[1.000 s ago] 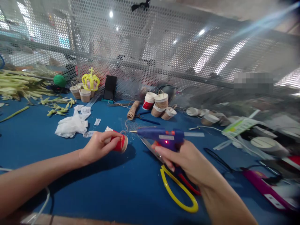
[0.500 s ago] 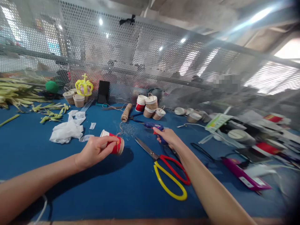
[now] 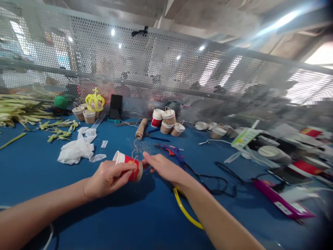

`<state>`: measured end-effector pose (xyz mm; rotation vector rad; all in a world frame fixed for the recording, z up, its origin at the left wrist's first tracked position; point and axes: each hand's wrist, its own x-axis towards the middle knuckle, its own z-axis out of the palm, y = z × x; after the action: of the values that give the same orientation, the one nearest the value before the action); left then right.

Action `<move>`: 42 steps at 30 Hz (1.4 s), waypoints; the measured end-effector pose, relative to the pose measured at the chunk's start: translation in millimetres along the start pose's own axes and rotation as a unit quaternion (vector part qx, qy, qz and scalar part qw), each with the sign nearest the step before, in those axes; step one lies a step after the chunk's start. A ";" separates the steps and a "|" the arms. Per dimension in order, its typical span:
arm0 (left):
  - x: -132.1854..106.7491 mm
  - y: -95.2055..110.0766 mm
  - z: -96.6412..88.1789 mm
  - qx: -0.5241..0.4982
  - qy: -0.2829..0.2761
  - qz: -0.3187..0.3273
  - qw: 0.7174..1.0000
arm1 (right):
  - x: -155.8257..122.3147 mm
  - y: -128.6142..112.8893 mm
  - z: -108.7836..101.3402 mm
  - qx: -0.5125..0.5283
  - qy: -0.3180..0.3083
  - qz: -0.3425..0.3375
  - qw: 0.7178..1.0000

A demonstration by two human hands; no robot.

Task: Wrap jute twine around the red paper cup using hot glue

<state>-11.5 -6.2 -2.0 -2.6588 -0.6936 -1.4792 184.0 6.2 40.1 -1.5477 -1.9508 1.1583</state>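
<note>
My left hand [image 3: 111, 176] is closed on a red and white paper cup [image 3: 125, 159] lying tilted on its side, its lower part wrapped in brown twine. A loose strand of twine [image 3: 135, 147] runs from the cup toward the twine roll [image 3: 141, 129]. My right hand [image 3: 163, 167] is at the cup's wrapped end, thumb apart from the fingers; the fingertips are partly hidden, and whether they touch the cup is unclear. Beyond it a blue glue gun [image 3: 177, 153] lies on the table. Scissors lie under my right forearm, only a yellow handle [image 3: 186, 212] showing.
Twine-wrapped cups [image 3: 168, 121] stand at the back, near blue-handled pliers [image 3: 158, 137]. White crumpled material [image 3: 75, 151], a yellow crown-shaped piece [image 3: 95, 100] and a phone [image 3: 116, 107] are left. A black cord [image 3: 208, 180] and a purple box [image 3: 277, 198] lie right.
My right hand has let go of the glue gun, leaving it on the table, and moved left to the cup. My left hand still holds the cup. The view has shifted slightly.
</note>
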 end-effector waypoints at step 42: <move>6.8 10.2 1.5 -0.229 -0.094 -0.317 0.915 | -9.9 0.3 23.0 0.101 0.202 -0.149 0.963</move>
<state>-3.3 -12.6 4.7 -3.1354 -1.5171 -1.6900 170.5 -11.3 28.3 -1.2176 -1.6632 0.8100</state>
